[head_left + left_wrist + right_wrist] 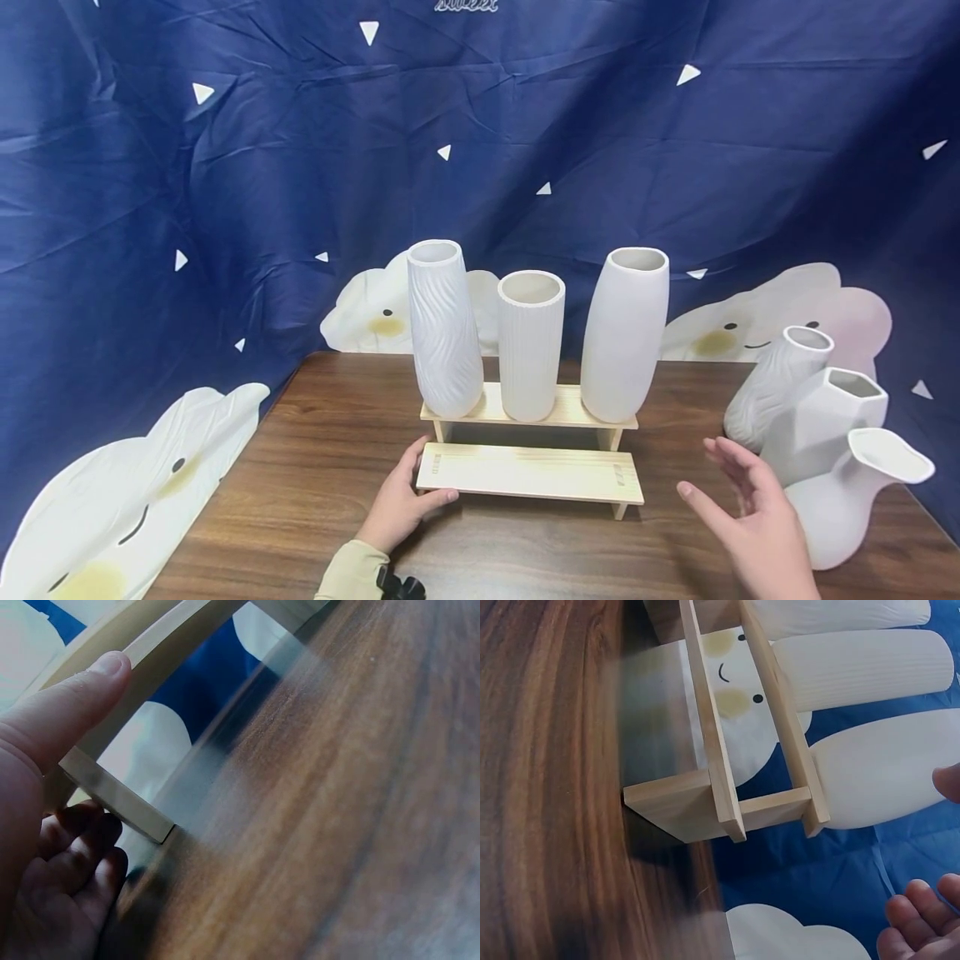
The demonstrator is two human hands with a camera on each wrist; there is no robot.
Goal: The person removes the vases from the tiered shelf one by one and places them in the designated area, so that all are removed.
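A two-tier wooden stand (532,473) sits on the table, its lower tier bare. My left hand (401,504) grips the left end of that tier. In the left wrist view the thumb (94,686) lies on the front edge and the fingers curl in by the side leg. On the upper tier stand three white vases: a wavy-ribbed vase (445,333), a fluted cylinder vase (531,350) and a smooth rounded vase (626,333). My right hand (768,521) hovers between the stand and another vase group, fingers spread, holding nothing.
At the right stand a twisted vase (768,392), a faceted vase (817,425) and a flared-rim vase (840,508), close together. Behind the brown wooden table (300,475) hangs a blue cloth (262,167) with clouds and white triangles.
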